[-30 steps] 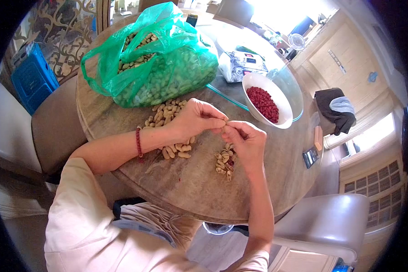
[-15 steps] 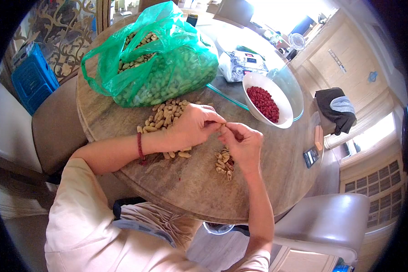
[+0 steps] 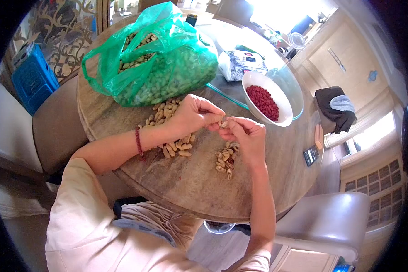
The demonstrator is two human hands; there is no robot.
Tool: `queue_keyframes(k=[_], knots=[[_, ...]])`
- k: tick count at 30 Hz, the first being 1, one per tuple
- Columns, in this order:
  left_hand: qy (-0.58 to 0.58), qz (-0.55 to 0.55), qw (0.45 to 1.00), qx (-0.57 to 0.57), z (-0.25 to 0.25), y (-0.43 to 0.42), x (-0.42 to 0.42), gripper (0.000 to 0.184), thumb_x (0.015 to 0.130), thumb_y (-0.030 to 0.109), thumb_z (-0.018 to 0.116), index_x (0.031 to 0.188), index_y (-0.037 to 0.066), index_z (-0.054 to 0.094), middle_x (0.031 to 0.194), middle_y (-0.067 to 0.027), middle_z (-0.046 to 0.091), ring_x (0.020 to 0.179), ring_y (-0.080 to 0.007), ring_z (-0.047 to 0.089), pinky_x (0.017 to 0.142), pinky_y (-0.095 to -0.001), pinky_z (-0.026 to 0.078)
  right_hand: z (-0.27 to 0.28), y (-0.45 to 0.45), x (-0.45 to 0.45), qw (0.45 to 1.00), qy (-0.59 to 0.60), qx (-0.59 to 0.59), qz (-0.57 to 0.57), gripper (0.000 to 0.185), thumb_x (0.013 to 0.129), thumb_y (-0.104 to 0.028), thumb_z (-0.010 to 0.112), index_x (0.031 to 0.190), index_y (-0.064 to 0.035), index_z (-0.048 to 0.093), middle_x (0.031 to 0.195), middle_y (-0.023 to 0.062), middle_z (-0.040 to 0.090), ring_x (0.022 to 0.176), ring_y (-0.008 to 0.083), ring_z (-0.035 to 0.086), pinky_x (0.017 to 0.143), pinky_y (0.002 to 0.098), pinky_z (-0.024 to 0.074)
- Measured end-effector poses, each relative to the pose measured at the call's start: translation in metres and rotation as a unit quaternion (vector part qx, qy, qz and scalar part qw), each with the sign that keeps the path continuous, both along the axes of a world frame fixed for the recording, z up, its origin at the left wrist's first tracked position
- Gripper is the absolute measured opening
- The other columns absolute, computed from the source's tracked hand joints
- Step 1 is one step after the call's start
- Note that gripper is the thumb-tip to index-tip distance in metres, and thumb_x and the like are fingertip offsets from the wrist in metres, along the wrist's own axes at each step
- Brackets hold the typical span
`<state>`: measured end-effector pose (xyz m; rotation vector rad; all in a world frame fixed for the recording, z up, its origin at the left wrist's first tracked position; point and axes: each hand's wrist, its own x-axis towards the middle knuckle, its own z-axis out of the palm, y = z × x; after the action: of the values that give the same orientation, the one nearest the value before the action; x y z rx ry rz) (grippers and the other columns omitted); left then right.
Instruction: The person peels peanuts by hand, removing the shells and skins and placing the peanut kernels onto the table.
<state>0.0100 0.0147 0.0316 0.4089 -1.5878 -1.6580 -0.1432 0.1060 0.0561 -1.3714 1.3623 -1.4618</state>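
Observation:
My left hand [image 3: 192, 117], with a dark red bracelet on its wrist, and my right hand [image 3: 248, 138] meet above the table. Their fingertips pinch a peanut [image 3: 223, 123] between them; part of it hides behind the fingers. Beneath and beside my left hand spreads a pile of unshelled peanuts [image 3: 179, 147]. Just below my right hand lies a small heap of broken peanut shells [image 3: 225, 158], with some dark red bits among them. A white bowl [image 3: 283, 106] holding red-skinned peanut kernels [image 3: 263, 103] stands farther back to the right.
A large green plastic bag [image 3: 177, 72] full of peanuts sits at the back left of the round table [image 3: 186, 186]. Behind the bowl are a wipes-like packet [image 3: 242, 65] and a clear lid with a teal rim [image 3: 297, 97]. A phone [image 3: 311, 156] rests near the right edge.
My hands have shifted slightly, and the peanut shows more between the fingertips, with a pale shell piece visible. More of the unshelled pile shows below my left wrist.

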Motion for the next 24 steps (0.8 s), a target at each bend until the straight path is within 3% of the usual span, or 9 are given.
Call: queue_keyframes(k=[5,7,12,14,17,18,20,21,24], knots=[[-0.023,-0.024,0.999,0.008,-0.005,-0.001,-0.003,0.014,0.079,0.003,0.064,0.091,-0.004,0.065,0.081,-0.0101,0.066,0.069,-0.0111,0.062,0.063,-0.0238,0.053,-0.004,-0.002,-0.002,0.999,-0.009,0.034,0.012,0.013,0.083,-0.003,0.058,0.088,0.0074,0.062,0.078,0.0107,0.064,0.067,0.0147,0.064,0.061,0.0258,0.0552],[-0.027,-0.039,0.995,-0.084,-0.007,-0.002,-0.003,0.023,0.075,0.000,0.063,0.098,-0.005,0.063,0.076,-0.0070,0.066,0.066,-0.0059,0.057,0.057,-0.0201,0.047,-0.006,-0.002,-0.001,0.999,0.010,0.031,0.009,0.011,0.082,-0.004,0.059,0.085,0.0069,0.062,0.075,0.0093,0.064,0.066,0.0136,0.063,0.058,0.0247,0.0538],[-0.048,0.002,0.982,-0.182,0.006,-0.022,0.004,0.045,0.071,0.001,0.064,0.115,-0.002,0.054,0.074,-0.0076,0.066,0.064,-0.0070,0.057,0.058,-0.0227,0.046,0.002,0.003,-0.014,0.989,0.120,0.075,-0.044,0.012,0.075,-0.007,0.063,0.076,0.0053,0.062,0.062,0.0071,0.061,0.060,0.0097,0.059,0.052,0.0240,0.0477],[-0.177,0.073,0.946,-0.261,0.018,-0.029,0.013,0.039,0.075,0.001,0.063,0.114,0.004,0.057,0.076,-0.0064,0.066,0.066,-0.0060,0.058,0.061,-0.0232,0.048,0.009,0.006,-0.022,0.934,0.338,0.092,-0.068,0.016,0.068,-0.011,0.065,0.072,0.0045,0.062,0.058,0.0110,0.060,0.054,0.0128,0.057,0.052,0.0277,0.0451],[-0.211,0.105,0.885,-0.401,0.012,-0.040,0.018,0.024,0.074,0.005,0.063,0.098,0.004,0.064,0.074,-0.0087,0.065,0.062,-0.0162,0.060,0.060,-0.0300,0.048,0.017,0.011,-0.026,0.901,0.423,0.088,-0.046,0.021,0.064,-0.016,0.066,0.072,0.0031,0.063,0.062,0.0154,0.060,0.056,0.0208,0.059,0.058,0.0313,0.0463],[-0.212,0.113,0.853,-0.463,0.008,-0.042,0.017,0.019,0.073,0.006,0.064,0.091,0.004,0.066,0.074,-0.0100,0.065,0.062,-0.0211,0.061,0.060,-0.0326,0.049,0.016,0.011,-0.032,0.901,0.422,0.087,-0.046,0.021,0.064,-0.016,0.066,0.072,0.0031,0.063,0.062,0.0154,0.060,0.056,0.0208,0.059,0.058,0.0313,0.0463],[-0.230,0.124,0.841,-0.474,-0.001,-0.044,0.011,0.014,0.072,0.006,0.063,0.085,0.004,0.066,0.074,-0.0119,0.064,0.067,-0.0249,0.061,0.063,-0.0345,0.049,0.010,0.012,-0.042,0.864,0.481,0.130,0.069,0.022,0.064,-0.017,0.067,0.072,0.0025,0.063,0.067,0.0169,0.061,0.061,0.0269,0.059,0.061,0.0333,0.0467],[-0.248,0.135,0.828,-0.485,-0.004,-0.044,0.009,0.009,0.070,0.007,0.062,0.078,0.003,0.066,0.075,-0.0138,0.063,0.071,-0.0287,0.061,0.065,-0.0363,0.049,0.012,0.013,-0.041,0.864,0.481,0.130,0.069,0.022,0.064,-0.017,0.067,0.072,0.0025,0.063,0.067,0.0169,0.061,0.061,0.0269,0.059,0.061,0.0333,0.0467],[-0.301,0.117,0.786,-0.527,-0.015,-0.044,0.005,0.008,0.069,0.008,0.064,0.076,0.004,0.066,0.074,-0.0117,0.060,0.075,-0.0286,0.057,0.067,-0.0379,0.047,0.018,0.015,-0.036,0.870,0.457,0.158,0.099,0.024,0.064,-0.020,0.068,0.073,0.0020,0.064,0.068,0.0169,0.061,0.064,0.0269,0.060,0.064,0.0347,0.0469]])
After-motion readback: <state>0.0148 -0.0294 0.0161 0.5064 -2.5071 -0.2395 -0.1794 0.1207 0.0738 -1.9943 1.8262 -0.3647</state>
